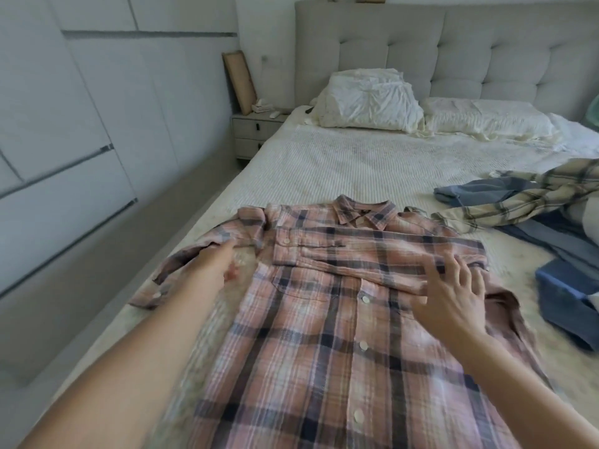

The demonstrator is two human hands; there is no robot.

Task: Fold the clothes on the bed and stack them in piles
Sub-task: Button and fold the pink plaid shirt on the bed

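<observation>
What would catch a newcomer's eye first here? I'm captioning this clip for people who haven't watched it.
A pink plaid shirt lies buttoned and front-up across the near part of the bed, one sleeve already folded across its chest. The right hand rests on that sleeve with spread fingers; the left hand reaches the other shoulder. Unfolded clothes lie heaped at right.

No text, number or sign is showing clearly enough to read. A small dark label is sitting inside the collar of the pink plaid shirt [324, 303], but it is too small and blurred to make out any words.
</observation>
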